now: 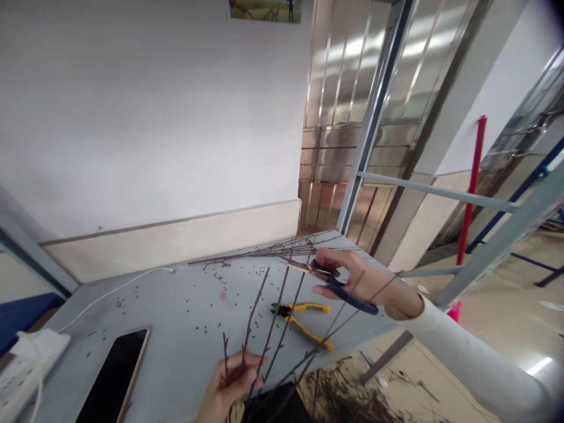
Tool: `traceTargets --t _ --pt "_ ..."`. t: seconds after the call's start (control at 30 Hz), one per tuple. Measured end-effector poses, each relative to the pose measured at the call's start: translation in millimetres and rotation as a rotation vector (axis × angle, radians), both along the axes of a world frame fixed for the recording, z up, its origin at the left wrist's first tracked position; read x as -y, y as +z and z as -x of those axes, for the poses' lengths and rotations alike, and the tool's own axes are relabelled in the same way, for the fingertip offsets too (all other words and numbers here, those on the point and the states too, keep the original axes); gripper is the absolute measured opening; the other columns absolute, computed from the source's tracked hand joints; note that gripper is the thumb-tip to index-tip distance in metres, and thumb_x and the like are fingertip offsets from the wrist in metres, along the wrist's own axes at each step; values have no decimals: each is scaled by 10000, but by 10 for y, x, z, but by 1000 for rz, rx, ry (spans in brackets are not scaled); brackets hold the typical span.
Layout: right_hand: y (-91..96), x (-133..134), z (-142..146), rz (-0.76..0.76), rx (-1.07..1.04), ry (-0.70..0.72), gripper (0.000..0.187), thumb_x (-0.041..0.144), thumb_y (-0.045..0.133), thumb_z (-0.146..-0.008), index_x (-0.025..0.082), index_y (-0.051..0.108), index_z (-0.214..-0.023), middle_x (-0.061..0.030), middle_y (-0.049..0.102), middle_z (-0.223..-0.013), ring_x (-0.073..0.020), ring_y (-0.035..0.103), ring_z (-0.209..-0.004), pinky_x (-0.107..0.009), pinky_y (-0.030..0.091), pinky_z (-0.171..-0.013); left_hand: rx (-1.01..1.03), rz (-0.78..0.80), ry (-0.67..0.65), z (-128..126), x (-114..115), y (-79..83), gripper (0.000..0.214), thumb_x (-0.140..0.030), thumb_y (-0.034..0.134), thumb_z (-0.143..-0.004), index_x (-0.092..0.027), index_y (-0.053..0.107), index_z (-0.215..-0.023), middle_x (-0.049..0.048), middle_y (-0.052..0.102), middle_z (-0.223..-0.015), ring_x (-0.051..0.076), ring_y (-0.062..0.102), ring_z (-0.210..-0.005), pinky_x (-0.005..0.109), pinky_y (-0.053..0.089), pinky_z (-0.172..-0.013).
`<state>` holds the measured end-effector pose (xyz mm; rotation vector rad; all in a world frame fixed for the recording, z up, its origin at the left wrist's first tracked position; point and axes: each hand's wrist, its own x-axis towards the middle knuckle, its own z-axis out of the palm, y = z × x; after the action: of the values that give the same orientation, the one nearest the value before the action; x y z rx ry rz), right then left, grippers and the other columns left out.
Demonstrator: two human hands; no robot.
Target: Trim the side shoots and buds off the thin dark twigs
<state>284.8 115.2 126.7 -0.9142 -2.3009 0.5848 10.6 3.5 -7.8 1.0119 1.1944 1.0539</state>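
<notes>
My left hand (235,376) is closed around a branching twig (256,302), whose thin brown shoots fan upward and to the right above the table's front edge. My right hand (352,276) grips dark-handled scissors (339,288). Their blades are parted and point left, close to the upper ends of the shoots; whether they touch one cannot be told. Below the scissors, yellow-handled cutting pliers (304,323) lie on the grey table, their handles spread, partly behind the shoots. A bundle of long twigs (247,255) lies along the table's back edge.
Small dark twig bits dot the grey table (176,341). A phone (115,376) and a white power strip (30,373) with a cable lie at left. Metal frame posts (374,111) rise at right. Cut twigs (352,399) are heaped on the floor.
</notes>
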Motion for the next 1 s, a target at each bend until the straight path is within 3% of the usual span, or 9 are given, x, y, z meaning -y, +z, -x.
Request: traceTargets --t 0.07,0.13,0.2,0.27,0.33,0.47,0.73,0.87,1.0 --pt "-32 0 12 -8 -18 -30 327 424 659 -735 221 402 -725 34 478 -620 -107 389 -543 -240 342 -518 -32 -35 -56 12 -14 46 495 -597 660 -666 -126 731 -801 46 631 -589 53 273 -400 225 192 -414" --pt "-59 2 24 -13 -39 -65 319 416 658 -736 220 406 -720 33 482 -620 -107 398 -541 -236 339 -507 -80 -92 -68 27 -28 81 479 -584 609 -723 -137 733 -844 70 669 -659 94 396 -442 235 308 -447" --pt "-76 6 35 -9 -59 -93 317 397 660 -735 220 398 -710 39 464 -611 -105 393 -536 -232 336 -499 -153 -179 -59 38 -43 108 422 -539 596 -756 -162 735 -884 95 704 -801 185 570 -661 274 437 -627" --pt "-86 12 47 -6 -74 -109 319 385 661 -735 220 390 -703 46 441 -604 -101 379 -529 -228 332 -489 -229 -261 -57 42 -64 138 341 -475 603 -773 -187 736 -899 98 702 -952 255 587 -940 317 417 -863" --pt "-97 16 58 -7 -78 -117 321 383 658 -740 221 383 -702 50 428 -600 -97 366 -525 -225 332 -484 -278 -294 -76 38 -97 181 293 -426 604 -782 -201 729 -922 93 691 -1018 272 560 -1035 335 368 -951" --pt "-131 13 83 -10 -104 -124 329 409 652 -744 223 382 -711 49 431 -596 -95 360 -516 -223 339 -476 -253 -292 -140 15 -192 329 274 -374 628 -764 -189 712 -947 100 707 -985 260 595 -946 335 425 -884" --pt "-150 12 117 14 -108 -133 343 438 648 -744 223 383 -720 52 435 -581 -93 365 -500 -223 340 -462 -226 -385 -236 -157 -337 773 344 -310 658 -753 -172 666 -1068 98 724 -952 225 625 -895 308 458 -841" --pt "-132 15 138 23 -114 -131 349 445 646 -745 225 377 -708 60 413 -566 -93 358 -492 -221 325 -449 -282 -450 -145 -360 -369 848 315 -294 600 -808 -177 635 -1098 82 725 -929 203 645 -866 288 471 -829" --pt "-92 44 151 41 -91 -134 362 433 661 -736 226 366 -700 64 392 -568 -94 344 -503 -224 328 -464 -337 -557 80 -547 -372 804 300 -294 557 -848 -175 613 -1118 102 707 -1008 205 651 -886 280 489 -803"
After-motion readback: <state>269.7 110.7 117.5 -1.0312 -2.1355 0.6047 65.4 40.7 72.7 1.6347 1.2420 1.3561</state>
